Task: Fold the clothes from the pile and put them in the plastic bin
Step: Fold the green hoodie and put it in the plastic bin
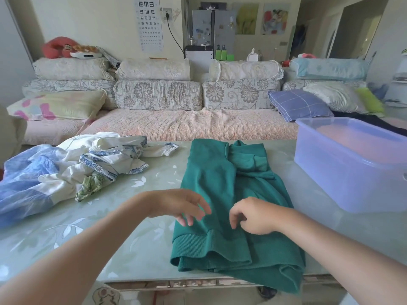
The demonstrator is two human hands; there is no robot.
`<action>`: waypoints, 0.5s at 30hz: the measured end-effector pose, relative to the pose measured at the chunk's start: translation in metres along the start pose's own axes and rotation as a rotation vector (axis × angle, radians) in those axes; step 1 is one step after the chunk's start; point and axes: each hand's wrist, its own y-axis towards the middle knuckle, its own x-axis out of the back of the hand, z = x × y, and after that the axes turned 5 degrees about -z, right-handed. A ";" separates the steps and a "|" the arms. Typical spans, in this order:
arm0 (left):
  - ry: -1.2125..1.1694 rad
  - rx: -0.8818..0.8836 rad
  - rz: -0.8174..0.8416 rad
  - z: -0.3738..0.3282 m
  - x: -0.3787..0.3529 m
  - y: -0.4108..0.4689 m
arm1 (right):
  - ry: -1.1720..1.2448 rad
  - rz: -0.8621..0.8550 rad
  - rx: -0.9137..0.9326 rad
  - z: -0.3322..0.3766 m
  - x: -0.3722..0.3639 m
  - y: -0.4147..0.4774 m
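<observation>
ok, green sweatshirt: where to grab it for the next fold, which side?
Probably the ribbed hem, a corner per hand, from the near side. The green sweatshirt lies lengthwise, sleeves folded in, hem loose at the near edge of the table, so it should lift freely toward the collar.

The green sweatshirt [229, 190] at the centre is thick, matt knit cloth with a ribbed hem. The tabletop [143, 238] under it is smooth and glossy, catching pale reflections. At two o'clock the plastic bin [352, 172] is smooth and translucent. At ten o'clock the pile [66, 172] is thin, crumpled, matt cloth. At twelve o'clock the sofa [198, 126] wears quilted, textured fabric
</observation>
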 end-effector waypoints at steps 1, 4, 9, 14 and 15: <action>0.125 0.003 -0.021 0.004 -0.002 -0.002 | -0.008 -0.031 0.001 0.000 -0.002 0.000; 0.465 0.058 -0.020 0.015 -0.012 -0.011 | -0.009 -0.151 0.103 0.010 -0.011 0.002; 0.792 0.079 -0.052 0.033 -0.034 -0.020 | -0.010 -0.009 0.199 0.049 -0.016 -0.010; 0.879 -0.066 -0.192 0.038 -0.044 -0.030 | -0.180 0.025 0.155 0.058 -0.025 -0.017; 0.885 -0.089 -0.213 0.036 -0.045 -0.032 | -0.149 0.039 0.135 0.059 -0.022 -0.018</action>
